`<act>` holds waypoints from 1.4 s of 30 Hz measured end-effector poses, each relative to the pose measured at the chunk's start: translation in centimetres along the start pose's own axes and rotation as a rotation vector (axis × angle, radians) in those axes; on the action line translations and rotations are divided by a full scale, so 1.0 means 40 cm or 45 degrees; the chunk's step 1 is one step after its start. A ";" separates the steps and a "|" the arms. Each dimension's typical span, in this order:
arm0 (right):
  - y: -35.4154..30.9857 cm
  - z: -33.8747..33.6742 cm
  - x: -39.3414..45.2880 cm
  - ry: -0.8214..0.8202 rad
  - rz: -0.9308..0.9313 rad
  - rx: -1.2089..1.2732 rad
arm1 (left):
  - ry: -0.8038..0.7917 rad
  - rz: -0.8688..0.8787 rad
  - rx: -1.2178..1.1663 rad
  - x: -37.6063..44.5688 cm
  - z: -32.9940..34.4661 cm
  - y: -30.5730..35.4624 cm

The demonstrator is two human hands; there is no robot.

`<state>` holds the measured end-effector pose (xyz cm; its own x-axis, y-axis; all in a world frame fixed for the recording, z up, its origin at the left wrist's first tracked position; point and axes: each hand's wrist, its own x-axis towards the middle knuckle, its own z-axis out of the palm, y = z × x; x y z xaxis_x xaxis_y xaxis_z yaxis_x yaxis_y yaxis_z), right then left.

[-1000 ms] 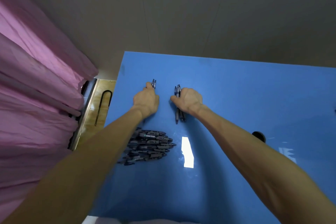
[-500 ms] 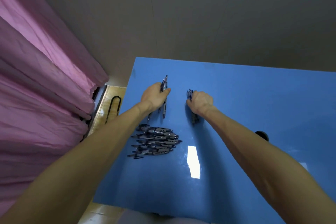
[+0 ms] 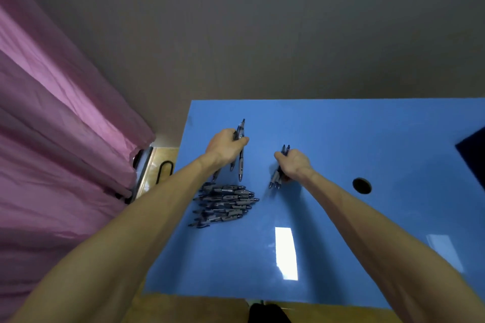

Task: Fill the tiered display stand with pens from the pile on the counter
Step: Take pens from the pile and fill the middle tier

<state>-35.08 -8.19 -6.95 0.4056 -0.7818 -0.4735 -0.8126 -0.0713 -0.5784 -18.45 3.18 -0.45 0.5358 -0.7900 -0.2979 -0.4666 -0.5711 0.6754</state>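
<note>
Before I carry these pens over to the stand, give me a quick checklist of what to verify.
1. Left hand grips its pens: ok.
2. Right hand grips its pens: ok.
3. Bundles aligned: left splayed, not ok; right ok.
4. Pen pile well in from the blue counter edge: ok.
5. Tiered display stand located: cannot tell, none in view.
6. Round counter hole clear of pens: ok.

Blue table (image 3: 341,217), dark grey pens, pink curtain.
Under the hands the table is plain glossy blue; the pen pile (image 3: 225,200) just below the left hand (image 3: 225,147) is dark grey and black. A plain pink curtain (image 3: 52,139) hangs left of that hand; a grey wall (image 3: 262,21) lies beyond.
</note>
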 end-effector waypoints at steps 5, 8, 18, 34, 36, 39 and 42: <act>0.033 -0.073 -0.160 0.066 -0.070 0.339 | -0.006 0.192 0.018 -0.121 0.014 0.113; 0.061 -0.146 -0.292 0.268 -0.156 0.314 | -0.001 0.333 0.028 -0.218 0.034 0.179; 0.217 -0.397 -0.837 0.966 -0.283 0.216 | 0.050 0.751 0.015 -0.646 0.155 0.423; 0.683 -0.676 -1.190 1.033 -0.122 0.267 | 0.017 0.938 0.112 -0.960 0.521 0.781; 0.763 -0.729 -1.193 0.999 -0.124 0.289 | 0.031 0.917 0.131 -0.967 0.584 0.829; 0.872 -0.818 -1.183 0.943 -0.164 0.353 | 0.063 0.877 0.156 -0.979 0.664 0.901; 0.957 -0.903 -1.155 0.926 -0.229 0.426 | 0.099 0.857 0.207 -0.978 0.721 0.966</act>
<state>-100.05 2.81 16.79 0.0516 -0.9904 0.1279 -0.5467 -0.1352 -0.8263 -77.73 5.57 17.85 0.1393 -0.9692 0.2032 -0.8112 0.0060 0.5847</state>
